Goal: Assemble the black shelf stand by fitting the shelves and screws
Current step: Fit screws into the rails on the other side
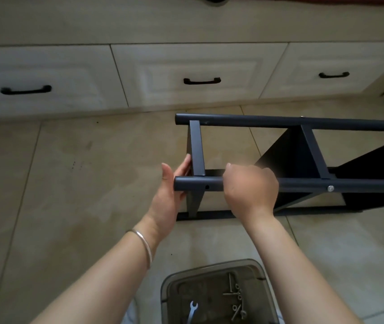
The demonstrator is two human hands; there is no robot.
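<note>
The black shelf stand (303, 127) lies on its side on the tiled floor, its round tubes running left to right. My right hand (250, 190) grips the near tube (198, 184), just right of an empty screw hole (207, 187). A silver screw head (331, 188) sits further right on that tube. My left hand (172, 188) presses its straight fingers against the outer face of the end shelf panel (197, 150) at the stand's left end. Two more black shelves (289, 153) stand between the tubes to the right.
A clear plastic tray (216, 272) on the floor near me holds a small wrench (193, 308) and several screws (235, 298). Cream drawers with black handles (201, 80) line the far side. Bare tiles spread to the left.
</note>
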